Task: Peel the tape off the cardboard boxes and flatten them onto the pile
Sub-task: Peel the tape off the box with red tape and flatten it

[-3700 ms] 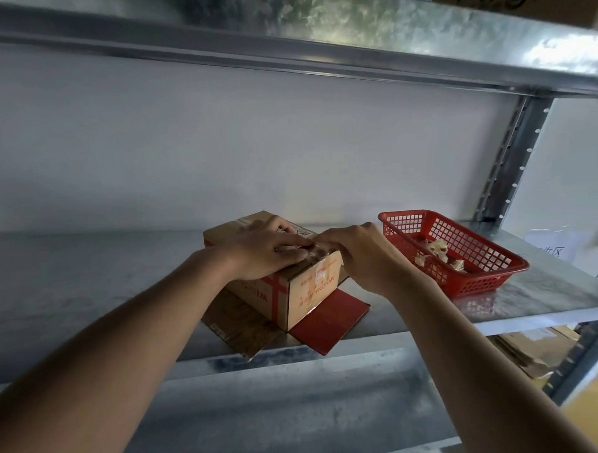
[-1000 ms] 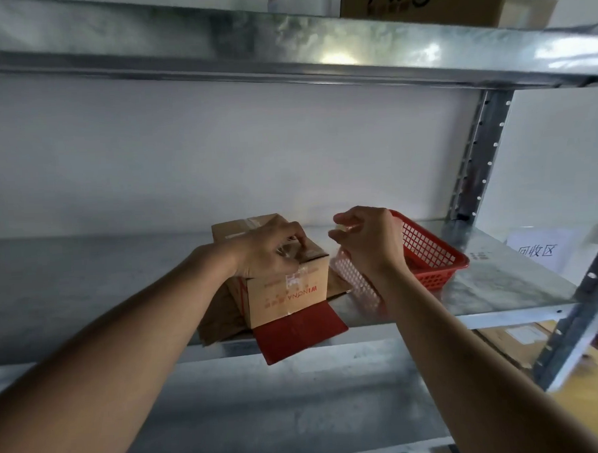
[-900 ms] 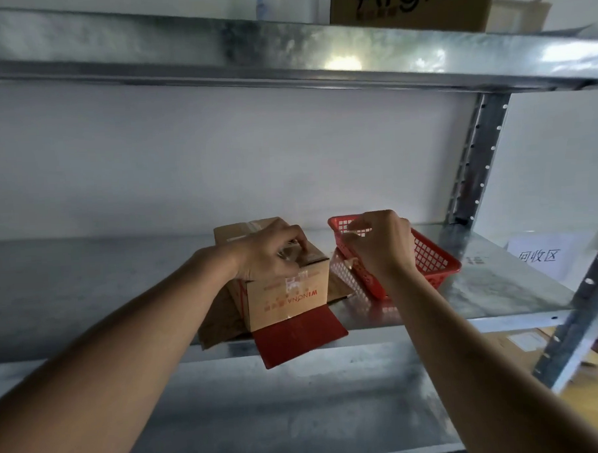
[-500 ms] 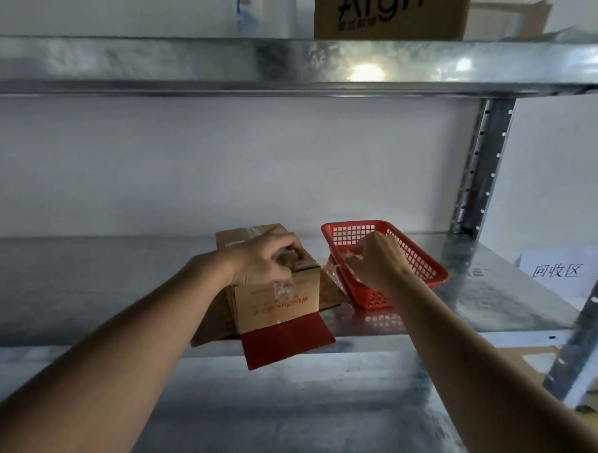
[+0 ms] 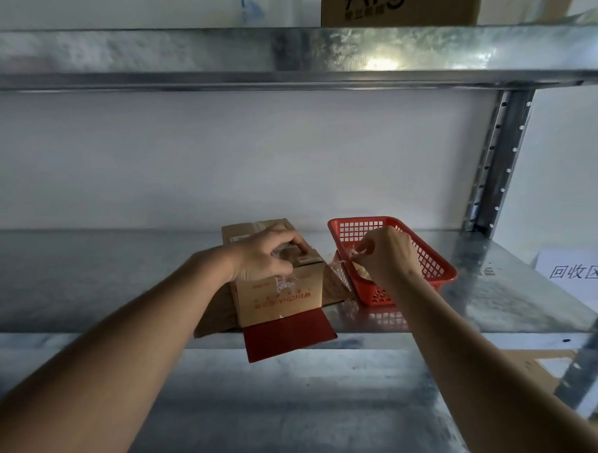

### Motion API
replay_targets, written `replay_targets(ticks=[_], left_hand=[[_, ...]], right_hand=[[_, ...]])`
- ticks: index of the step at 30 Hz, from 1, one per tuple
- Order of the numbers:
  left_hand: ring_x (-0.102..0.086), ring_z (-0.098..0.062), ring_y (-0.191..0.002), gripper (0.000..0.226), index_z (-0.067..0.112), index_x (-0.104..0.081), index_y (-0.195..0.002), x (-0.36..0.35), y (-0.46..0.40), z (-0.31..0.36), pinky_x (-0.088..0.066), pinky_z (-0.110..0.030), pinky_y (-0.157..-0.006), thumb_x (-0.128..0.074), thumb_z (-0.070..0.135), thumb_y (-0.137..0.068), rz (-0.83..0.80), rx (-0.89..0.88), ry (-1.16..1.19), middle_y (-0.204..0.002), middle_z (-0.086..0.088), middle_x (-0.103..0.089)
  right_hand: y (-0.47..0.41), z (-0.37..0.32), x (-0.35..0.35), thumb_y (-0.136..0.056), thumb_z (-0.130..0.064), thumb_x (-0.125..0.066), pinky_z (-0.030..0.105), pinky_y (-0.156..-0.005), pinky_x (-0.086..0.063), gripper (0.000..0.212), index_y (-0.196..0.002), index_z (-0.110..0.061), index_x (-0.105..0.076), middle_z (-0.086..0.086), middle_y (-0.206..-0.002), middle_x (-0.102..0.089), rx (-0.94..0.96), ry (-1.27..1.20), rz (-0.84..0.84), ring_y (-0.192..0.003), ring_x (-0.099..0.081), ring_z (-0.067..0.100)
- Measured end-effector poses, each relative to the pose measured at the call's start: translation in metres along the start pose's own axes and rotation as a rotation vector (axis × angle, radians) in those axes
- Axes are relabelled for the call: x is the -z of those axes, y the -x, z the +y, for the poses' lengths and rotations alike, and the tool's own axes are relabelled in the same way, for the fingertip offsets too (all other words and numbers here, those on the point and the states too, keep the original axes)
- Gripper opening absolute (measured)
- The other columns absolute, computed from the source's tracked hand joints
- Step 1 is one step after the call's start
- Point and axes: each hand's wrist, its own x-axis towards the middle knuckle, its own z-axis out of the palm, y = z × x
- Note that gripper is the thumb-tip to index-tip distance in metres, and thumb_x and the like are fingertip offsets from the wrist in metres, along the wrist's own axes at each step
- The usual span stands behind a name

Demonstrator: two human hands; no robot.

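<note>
A small brown cardboard box [image 5: 280, 294] with red print stands on flattened cardboard [image 5: 288, 336], whose red flap hangs over the shelf edge. My left hand [image 5: 264, 258] rests on the box top, fingers curled over its front edge. Just right of it, my right hand [image 5: 386, 255] hovers over the red plastic basket [image 5: 436, 268], pinching a strip of clear tape [image 5: 352, 255] that trails into the basket. Crumpled tape lies inside the basket under my hand.
The metal shelf [image 5: 499, 286] runs left and right; an upper shelf [image 5: 283, 55] carries a brown printed box [image 5: 397, 3]. A slotted upright post [image 5: 497, 159] stands at the right. A white paper sign [image 5: 577, 272] lies far right. More cardboard [image 5: 536, 363] shows below.
My right hand pulled the tape off the box and carried it rightward, then lowered it into the red basket. My left hand stayed on the box top.
</note>
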Motion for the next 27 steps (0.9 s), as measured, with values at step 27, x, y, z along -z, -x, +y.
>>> replay_targets(ticks=[27], left_hand=[[-0.023,-0.006,-0.149,0.058,0.059,-0.049,-0.139,0.024,0.036,-0.050,-0.030,-0.036,-0.117,-0.069,0.066,-0.085,0.061,0.087,-0.166,-0.162,0.030,-0.021]], right_hand=[[0.014,-0.055,-0.015,-0.090,-0.016,-0.079,0.030,-0.088,-0.058,0.035,-0.124,-0.011,-0.074,0.008,-0.122,-0.073,0.647,-0.092,-0.197,-0.104,-0.071,0.022]])
